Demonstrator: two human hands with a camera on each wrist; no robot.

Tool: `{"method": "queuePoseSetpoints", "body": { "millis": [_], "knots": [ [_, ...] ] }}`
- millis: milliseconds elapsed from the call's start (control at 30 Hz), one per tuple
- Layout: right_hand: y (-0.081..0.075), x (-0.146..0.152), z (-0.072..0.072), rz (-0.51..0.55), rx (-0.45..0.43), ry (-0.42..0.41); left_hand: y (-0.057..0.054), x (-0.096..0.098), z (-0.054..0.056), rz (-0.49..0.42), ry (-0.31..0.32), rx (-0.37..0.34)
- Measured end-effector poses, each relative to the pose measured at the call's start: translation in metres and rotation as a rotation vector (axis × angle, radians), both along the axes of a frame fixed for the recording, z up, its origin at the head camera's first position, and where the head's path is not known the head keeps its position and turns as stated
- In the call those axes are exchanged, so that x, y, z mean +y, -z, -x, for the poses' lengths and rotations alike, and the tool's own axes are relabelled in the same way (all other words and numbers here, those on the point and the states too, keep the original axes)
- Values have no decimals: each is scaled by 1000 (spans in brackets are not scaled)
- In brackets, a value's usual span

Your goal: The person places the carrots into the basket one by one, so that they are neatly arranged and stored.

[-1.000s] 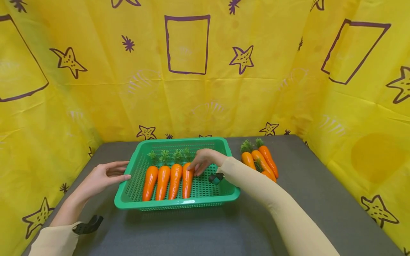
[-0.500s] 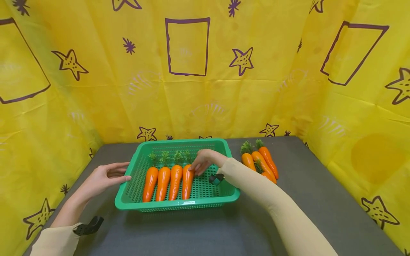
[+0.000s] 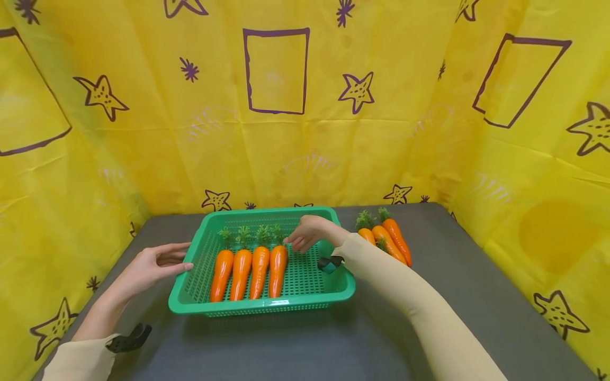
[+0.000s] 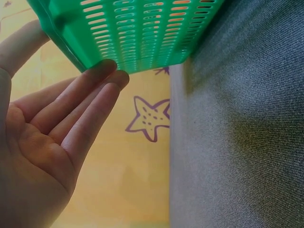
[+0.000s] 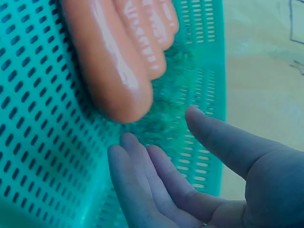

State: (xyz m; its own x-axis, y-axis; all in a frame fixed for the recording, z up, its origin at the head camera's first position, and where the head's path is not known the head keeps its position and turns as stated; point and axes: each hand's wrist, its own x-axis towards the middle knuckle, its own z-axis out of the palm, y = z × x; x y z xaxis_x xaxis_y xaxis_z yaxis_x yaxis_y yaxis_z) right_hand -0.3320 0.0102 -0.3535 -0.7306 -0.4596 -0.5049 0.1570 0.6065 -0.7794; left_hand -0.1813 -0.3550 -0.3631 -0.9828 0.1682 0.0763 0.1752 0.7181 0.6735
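Fingers (image 5: 126,185) of the right hand (image 3: 308,233) are slightly parted, thumb spread away from them, beside the frilly green leaves (image 3: 277,233) of the rightmost of four glossy, tapered orange carrots (image 3: 259,270); whether they touch the leaves, I cannot tell. These carrots lie side by side in a rectangular green perforated plastic basket (image 3: 305,301), its rim held between the left hand's (image 3: 152,267) thumb and straight fingers. More orange carrots (image 3: 388,242) lie on the dark grey table (image 3: 286,344), right of the basket

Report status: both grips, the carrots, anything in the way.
Left grip touching basket's left side. Right grip over basket, holding nothing. Four carrots inside; others outside, partly behind right sleeve.
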Motion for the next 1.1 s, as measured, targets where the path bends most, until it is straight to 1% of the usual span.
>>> {"method": "queuePoseSetpoints", "body": {
  "millis": [167,300,533,667,767,833,900,967,1100],
  "knots": [
    [-17,12,-5,55,24,-38,0,-1,0,-3,-5,6],
    [-31,23,-8,63,54,-60,0,-1,0,-11,1,7],
    [-47,47,-11,89,86,-75,0,-1,2,1,3,-2],
    [-52,62,-12,109,105,-76,1,-1,3,4,-1,-3],
    [-54,75,-14,99,132,-77,2,-1,3,11,-2,-1],
    [-54,85,-14,87,143,-65,1,-1,3,15,-4,-1],
    [-55,94,-16,85,151,-50,1,-1,3,17,7,2],
    [-56,103,-17,86,160,-36,1,-1,3,12,2,-3],
    [-56,119,-21,77,180,0,3,-1,2,7,6,-12]
  ]
}}
